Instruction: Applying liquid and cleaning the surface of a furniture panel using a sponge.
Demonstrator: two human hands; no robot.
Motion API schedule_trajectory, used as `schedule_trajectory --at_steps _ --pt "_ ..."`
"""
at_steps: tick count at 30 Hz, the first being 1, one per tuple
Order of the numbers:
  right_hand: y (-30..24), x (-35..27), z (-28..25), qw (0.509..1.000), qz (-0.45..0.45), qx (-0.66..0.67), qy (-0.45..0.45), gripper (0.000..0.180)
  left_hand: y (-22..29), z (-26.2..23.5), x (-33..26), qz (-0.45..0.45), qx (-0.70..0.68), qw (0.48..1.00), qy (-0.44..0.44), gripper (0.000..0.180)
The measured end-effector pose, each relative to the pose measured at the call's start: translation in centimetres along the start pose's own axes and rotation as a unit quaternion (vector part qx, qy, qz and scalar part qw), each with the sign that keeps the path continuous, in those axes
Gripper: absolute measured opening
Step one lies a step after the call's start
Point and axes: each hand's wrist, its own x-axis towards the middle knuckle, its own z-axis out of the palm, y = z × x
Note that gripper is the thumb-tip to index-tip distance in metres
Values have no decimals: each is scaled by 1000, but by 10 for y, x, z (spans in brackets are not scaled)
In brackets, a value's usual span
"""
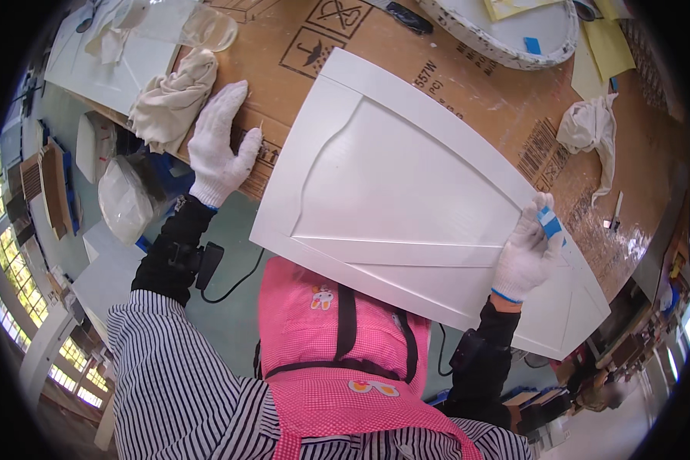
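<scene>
A white door panel [406, 176] with a raised frame and one curved inner edge lies tilted across the cardboard-covered table, overhanging its near edge. My right hand [524, 257], in a white knit glove, rests on the panel's right part. Its fingers are closed on a small blue-and-white block [549, 222]; the block's underside is hidden. My left hand [221, 146], also gloved, is open with thumb apart, over the cardboard left of the panel and apart from it. Beside its fingers is a crumpled off-white cloth [175, 100].
Printed brown cardboard [276, 84] covers the table. A speckled round tub [506, 50] stands at the far side, with a dark object [409, 18] near it. Another white cloth [590, 134] lies at right. White panels [69, 65] and a clear plastic cup [210, 31] are at far left.
</scene>
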Motion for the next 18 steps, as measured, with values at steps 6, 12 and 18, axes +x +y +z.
schedule_trajectory --at_steps 6,12,18 --pt "104 2 77 978 69 -33 -194 33 -5 0 -2 -7 -14 1000 -15 59" --pt "161 2 152 945 174 -99 -257 29 -5 1 -1 -12 -36 999 -3 60" --pt "159 -9 152 934 295 -10 -199 34 -6 -1 -3 -24 -31 999 -8 59"
